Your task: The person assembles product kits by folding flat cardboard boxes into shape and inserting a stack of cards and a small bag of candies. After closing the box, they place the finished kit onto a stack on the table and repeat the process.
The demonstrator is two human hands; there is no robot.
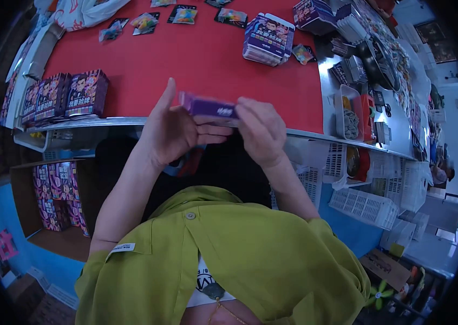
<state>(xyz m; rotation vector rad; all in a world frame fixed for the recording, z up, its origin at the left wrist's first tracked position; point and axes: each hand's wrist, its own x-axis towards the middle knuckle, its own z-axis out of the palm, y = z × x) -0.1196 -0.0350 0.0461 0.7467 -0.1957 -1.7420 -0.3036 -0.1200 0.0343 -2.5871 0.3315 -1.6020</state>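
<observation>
A small purple printed box (pixel 207 106) is held above the table's near edge, slightly blurred. My right hand (pixel 261 127) grips its right end, thumb and fingers closed around it. At the box's left end, my left hand (pixel 177 130) is open, thumb pointing up and apart, with its fingers stretched out below the box. On the red table top (pixel 185 59) ahead stands a stack of purple printed cartons (pixel 268 39). Several similar boxes (pixel 85 93) stand in a row at the table's left edge.
Several small packets of colourful pieces (pixel 184 14) lie along the far side. A plastic tray (pixel 351 111) and a black bowl (pixel 379 62) sit at the right. An open cardboard carton (pixel 56 241) of packed boxes stands below left. White plastic baskets (pixel 364 206) are below right.
</observation>
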